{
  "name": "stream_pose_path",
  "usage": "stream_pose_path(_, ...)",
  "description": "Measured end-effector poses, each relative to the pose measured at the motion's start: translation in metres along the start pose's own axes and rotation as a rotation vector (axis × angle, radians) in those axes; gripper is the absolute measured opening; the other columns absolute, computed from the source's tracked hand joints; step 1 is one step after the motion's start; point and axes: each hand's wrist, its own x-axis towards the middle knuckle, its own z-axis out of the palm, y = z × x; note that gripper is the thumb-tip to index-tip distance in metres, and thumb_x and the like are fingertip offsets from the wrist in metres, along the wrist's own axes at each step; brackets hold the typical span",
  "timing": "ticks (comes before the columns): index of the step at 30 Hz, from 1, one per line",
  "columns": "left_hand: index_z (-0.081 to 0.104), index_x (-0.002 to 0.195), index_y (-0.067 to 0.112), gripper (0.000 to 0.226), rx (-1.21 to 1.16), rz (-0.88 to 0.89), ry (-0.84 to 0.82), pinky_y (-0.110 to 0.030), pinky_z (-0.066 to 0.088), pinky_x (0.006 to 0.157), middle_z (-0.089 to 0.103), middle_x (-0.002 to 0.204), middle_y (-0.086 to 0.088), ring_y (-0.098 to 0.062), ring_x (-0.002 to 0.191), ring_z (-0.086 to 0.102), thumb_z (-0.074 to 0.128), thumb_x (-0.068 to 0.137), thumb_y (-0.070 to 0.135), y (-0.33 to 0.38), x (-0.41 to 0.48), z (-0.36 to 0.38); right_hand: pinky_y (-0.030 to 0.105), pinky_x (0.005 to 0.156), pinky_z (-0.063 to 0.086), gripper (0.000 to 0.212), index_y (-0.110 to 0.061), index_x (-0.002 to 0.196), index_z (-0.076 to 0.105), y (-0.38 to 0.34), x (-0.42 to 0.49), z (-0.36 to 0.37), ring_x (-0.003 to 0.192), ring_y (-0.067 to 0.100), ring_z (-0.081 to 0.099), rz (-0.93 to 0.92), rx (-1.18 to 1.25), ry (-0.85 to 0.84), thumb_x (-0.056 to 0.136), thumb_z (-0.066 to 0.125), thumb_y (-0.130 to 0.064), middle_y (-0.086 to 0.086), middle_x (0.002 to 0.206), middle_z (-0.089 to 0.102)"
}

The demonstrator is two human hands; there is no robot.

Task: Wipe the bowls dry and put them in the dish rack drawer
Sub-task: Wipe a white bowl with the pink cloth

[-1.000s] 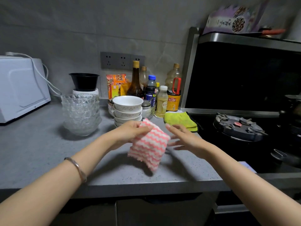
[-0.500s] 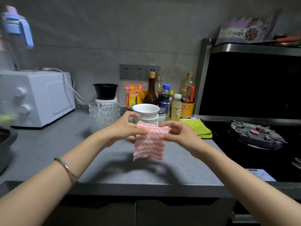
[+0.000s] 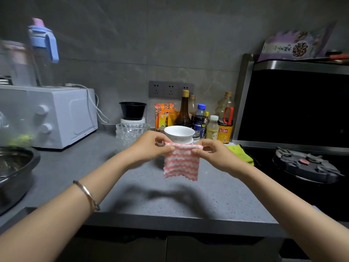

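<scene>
A pink-and-white striped cloth [image 3: 181, 163] hangs above the grey counter [image 3: 170, 197], held up by its top edge. My left hand [image 3: 149, 148] pinches the top left corner and my right hand [image 3: 215, 154] pinches the top right corner. Just behind the cloth stands a stack of white bowls [image 3: 179, 133], its lower bowls hidden by my hands and the cloth. To the left of it is a stack of clear glass bowls [image 3: 130, 135]. No dish rack drawer is in view.
A white microwave [image 3: 56, 114] stands at the left with a dark pan [image 3: 13, 171] in front of it. Sauce bottles [image 3: 200, 118] and a black cup [image 3: 132, 110] line the wall. A yellow-green cloth [image 3: 239, 154] lies by the black stove [image 3: 306, 165] on the right.
My right hand has taken hold of the cloth's top edge, and both hands have lifted and spread it so it hangs flat. The view has swung left and up.
</scene>
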Motion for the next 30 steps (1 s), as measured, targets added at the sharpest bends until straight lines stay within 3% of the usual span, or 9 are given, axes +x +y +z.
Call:
stream_pose_path(3,0.068,0.102,0.016,0.014,-0.153,-0.018,-0.016,-0.023,0.051,0.080,0.069,0.098,0.000,-0.015,0.095,0.063,0.060,0.091,0.021,-0.001,0.006,0.001,0.036,0.098,0.048,0.033,-0.014,0.118,0.059,0.004,0.002,0.000,0.106,0.019,0.064,0.150,0.447,-0.155,0.091,0.056,-0.032,0.005,0.112,0.069)
stream_pose_path(5,0.066,0.107,0.016,0.018,-0.248,-0.031,-0.011,-0.027,0.053,0.082,0.070,0.094,0.002,-0.015,0.092,0.065,0.056,0.094,0.022,-0.001,0.011,0.006,0.035,0.094,0.051,0.045,-0.010,0.123,0.055,0.005,0.002,0.006,0.104,0.020,0.066,0.199,0.751,-0.225,0.084,0.059,-0.032,0.009,0.113,0.069)
stream_pose_path(7,0.065,0.110,0.019,0.020,-0.287,-0.012,0.010,-0.027,0.052,0.076,0.068,0.085,0.006,-0.014,0.086,0.063,0.054,0.095,0.024,0.001,0.016,0.011,0.032,0.085,0.056,0.040,-0.010,0.118,0.057,0.003,0.000,0.015,0.094,0.018,0.069,0.218,0.963,-0.248,0.081,0.060,-0.025,0.008,0.103,0.072)
stream_pose_path(9,0.064,0.110,0.023,0.018,-0.285,-0.009,0.032,-0.027,0.051,0.077,0.065,0.098,0.000,-0.017,0.094,0.062,0.053,0.095,0.025,0.002,0.022,0.016,0.033,0.075,0.059,0.037,-0.011,0.113,0.058,0.002,0.000,0.025,0.085,0.019,0.071,0.269,1.106,-0.244,0.078,0.061,-0.023,0.008,0.096,0.073)
stream_pose_path(12,0.060,0.109,0.030,0.015,-0.291,-0.038,0.053,-0.036,0.055,0.086,0.060,0.114,-0.003,-0.020,0.103,0.060,0.052,0.096,0.030,0.002,0.033,0.022,0.032,0.062,0.058,0.031,-0.009,0.111,0.057,0.004,0.005,0.031,0.081,0.022,0.070,0.348,1.168,-0.198,0.086,0.059,-0.026,0.010,0.092,0.073)
stream_pose_path(16,0.057,0.124,0.025,0.028,-0.192,0.040,0.159,-0.032,0.047,0.090,0.057,0.127,0.000,-0.017,0.116,0.052,0.047,0.098,0.031,-0.008,0.055,0.024,0.037,0.086,0.052,0.029,-0.009,0.119,0.056,0.015,0.018,0.027,0.097,0.021,0.066,0.300,1.184,-0.043,0.095,0.050,-0.025,0.009,0.102,0.072)
stream_pose_path(18,0.055,0.130,0.025,0.037,-0.055,0.054,0.211,-0.041,0.039,0.105,0.048,0.140,0.000,-0.018,0.129,0.042,0.050,0.095,0.038,-0.022,0.072,0.025,0.040,0.089,0.049,0.036,-0.014,0.126,0.054,0.024,0.025,0.018,0.107,0.022,0.062,0.298,1.176,0.040,0.095,0.049,-0.031,0.009,0.114,0.068)
stream_pose_path(21,0.056,0.127,0.036,0.047,0.189,-0.047,0.155,-0.051,0.024,0.114,0.027,0.154,-0.003,-0.025,0.143,0.023,0.060,0.084,0.055,-0.044,0.091,0.031,0.046,0.098,0.043,0.030,-0.019,0.119,0.057,0.038,0.033,0.002,0.117,0.024,0.057,0.303,1.210,0.107,0.098,0.042,-0.036,0.009,0.121,0.064)
stream_pose_path(30,0.073,0.101,0.012,0.030,0.292,0.030,0.251,-0.030,0.039,0.097,0.057,0.131,-0.005,-0.022,0.125,0.047,0.071,0.082,0.036,-0.061,0.112,0.055,0.037,0.086,0.049,0.029,-0.018,0.120,0.056,0.064,0.044,-0.007,0.116,0.023,0.058,0.330,1.235,0.155,0.098,0.043,-0.032,0.009,0.124,0.062)
